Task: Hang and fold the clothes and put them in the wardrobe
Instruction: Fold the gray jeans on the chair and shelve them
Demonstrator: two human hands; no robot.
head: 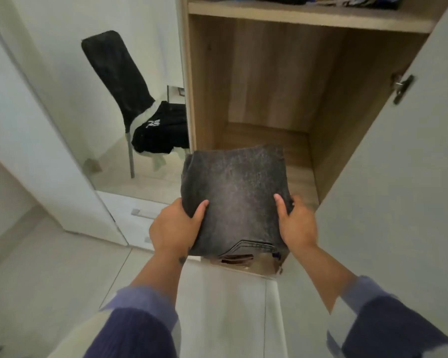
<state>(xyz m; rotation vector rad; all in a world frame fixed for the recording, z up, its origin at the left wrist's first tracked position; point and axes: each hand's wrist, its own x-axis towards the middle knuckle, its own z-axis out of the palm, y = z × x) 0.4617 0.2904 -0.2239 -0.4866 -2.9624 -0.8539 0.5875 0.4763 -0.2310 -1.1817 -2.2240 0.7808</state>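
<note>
Wardrobe point(264, 81): open wooden compartment, door swung to the right; floor of the compartment bare where visible. Shelf point(295, 15) above carries dark and patterned cloth, cut off by the frame's top edge, so items unidentifiable.

Chair point(119, 81): black, high-backed, left of the wardrobe, a black garment point(161, 130) with a white mark heaped on its seat; pale cloth beneath it, kind unclear.

Folded jeans point(234, 200): grey-black washed denim, stitched pocket toward the person, held level at the mouth of the lower compartment, not yet set down.

Left hand point(176, 226): grips the near left edge, thumb on top, fingers hidden underneath.

Right hand point(295, 223): grips the near right edge likewise, thumb pressed on top.

Risks: far half of the bundle is unsupported; it may sag and unfold on release. Front edge may catch the compartment lip.

Obscured: brownish item below the jeans' near edge, blurred, not identifiable.
</note>
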